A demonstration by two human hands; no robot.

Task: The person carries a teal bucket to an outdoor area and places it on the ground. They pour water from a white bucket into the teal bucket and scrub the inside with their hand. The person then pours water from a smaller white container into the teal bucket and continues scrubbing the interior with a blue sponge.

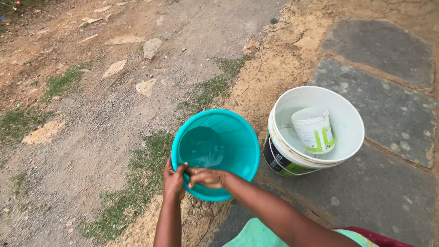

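Observation:
A turquoise plastic bucket with a little water in its bottom is held tilted above the ground. My left hand grips its near rim from outside. My right hand is closed on the same rim, fingers reaching inside, close beside the left. To the right stands a white bucket with a dark label, tilted a little on the stone. Inside it lies a smaller white tub with green markings.
Grey stone slabs cover the ground at right, sandy soil in the middle, a gravel path with grass patches and flat stones at left. Green and red cloth shows at the bottom edge.

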